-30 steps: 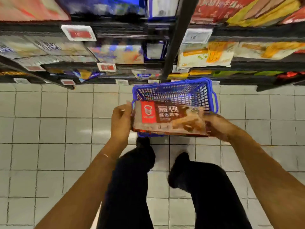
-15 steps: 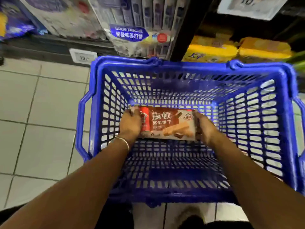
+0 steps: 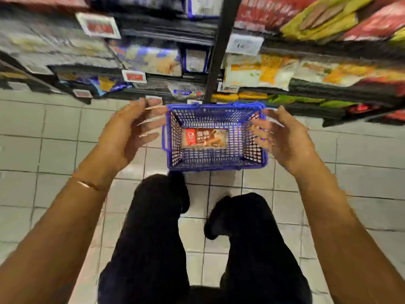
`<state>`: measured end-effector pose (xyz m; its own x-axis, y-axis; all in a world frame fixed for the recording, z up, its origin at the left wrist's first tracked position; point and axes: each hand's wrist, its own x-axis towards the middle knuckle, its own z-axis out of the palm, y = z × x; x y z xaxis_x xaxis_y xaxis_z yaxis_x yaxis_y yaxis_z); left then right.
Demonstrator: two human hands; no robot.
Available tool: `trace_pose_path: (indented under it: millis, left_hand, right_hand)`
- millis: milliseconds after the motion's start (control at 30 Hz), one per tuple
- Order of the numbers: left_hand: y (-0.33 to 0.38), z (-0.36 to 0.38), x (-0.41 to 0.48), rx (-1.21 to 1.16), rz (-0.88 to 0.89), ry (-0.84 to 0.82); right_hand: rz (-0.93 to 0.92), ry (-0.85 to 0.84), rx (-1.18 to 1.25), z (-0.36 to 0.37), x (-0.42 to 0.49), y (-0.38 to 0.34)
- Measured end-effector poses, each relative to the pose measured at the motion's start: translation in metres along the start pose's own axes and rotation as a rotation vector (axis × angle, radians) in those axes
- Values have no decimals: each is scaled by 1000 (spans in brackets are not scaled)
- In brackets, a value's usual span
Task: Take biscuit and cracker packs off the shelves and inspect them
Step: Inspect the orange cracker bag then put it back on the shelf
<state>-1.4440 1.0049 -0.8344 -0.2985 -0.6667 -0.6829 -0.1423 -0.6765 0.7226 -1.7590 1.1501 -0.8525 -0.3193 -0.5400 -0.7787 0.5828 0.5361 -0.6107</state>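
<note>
**Pack down in the basket, both grips released**

We hold our left grip (image 3: 125,137) and right grip (image 3: 285,139) open and empty, fingers spread, on either side of the blue basket (image 3: 215,166). This rectangular plastic lattice stands on the pale tiled floor (image 3: 43,150), close before the dark shelves (image 3: 328,88), with open floor to both sides. The flat, glossy brown-and-red biscuit pack (image 3: 205,138) lies face up on the basket's bottom. Half a second ago both grips held its ends inside the basket; now it lies alone.
</note>
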Motion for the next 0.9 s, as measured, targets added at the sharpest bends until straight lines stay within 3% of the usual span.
trace_pose_path:
  millis: [100, 267, 433, 567, 900]
  left_hand:
    - [81, 2, -108, -47, 158, -28]
    - [243, 52, -220, -58, 523, -250]
    - [390, 119, -288, -56, 876, -535]
    - [471, 165, -326, -42, 1065, -668]
    - [594, 260, -423, -52, 1359, -479]
  right_hand:
    - [-129, -13, -16, 14, -121, -63]
    - [-485, -22, 3, 49, -273, -186]
    - [-884, 9, 53, 72, -363, -304]
    - [-1061, 20, 91, 88, -406, -368]
    - [-1304, -74, 36, 92, -482, -506]
